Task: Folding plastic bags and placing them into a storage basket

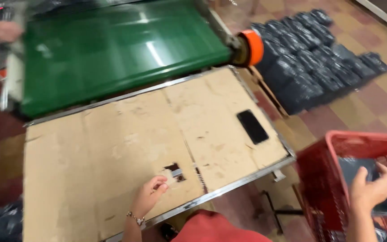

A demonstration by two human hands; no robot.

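Nearest the camera, a red-clothed knee (218,227) is seen at the bottom edge. The left hand (151,195), a beaded bracelet (136,218) worn at its wrist, is rested on the cardboard-covered table (113,152) close to the near edge, fingers curled loosely with nothing held; the fingertips are placed just beside a small torn hole (175,171) in the cardboard. To the right, off the table's near right corner, the right hand (372,188) is closed around a dark grey plastic packet (359,172), which is held inside a red wire basket (337,179) on the floor side; more dark packets appear to lie lower in the basket, though blur makes this uncertain. The table is edged with a metal frame (242,181). A black phone (252,127) is laid flat near the table's right edge, well apart from both hands. Along the far edge of the table, a green conveyor belt (113,54) is set, with an orange roller end (251,47) at its right corner. Beyond the right edge, a stack of dark packets (314,58) is piled on the tiled floor (381,107). At the far left corner, another person's hand (3,30) is seen, blurred, beside the belt.
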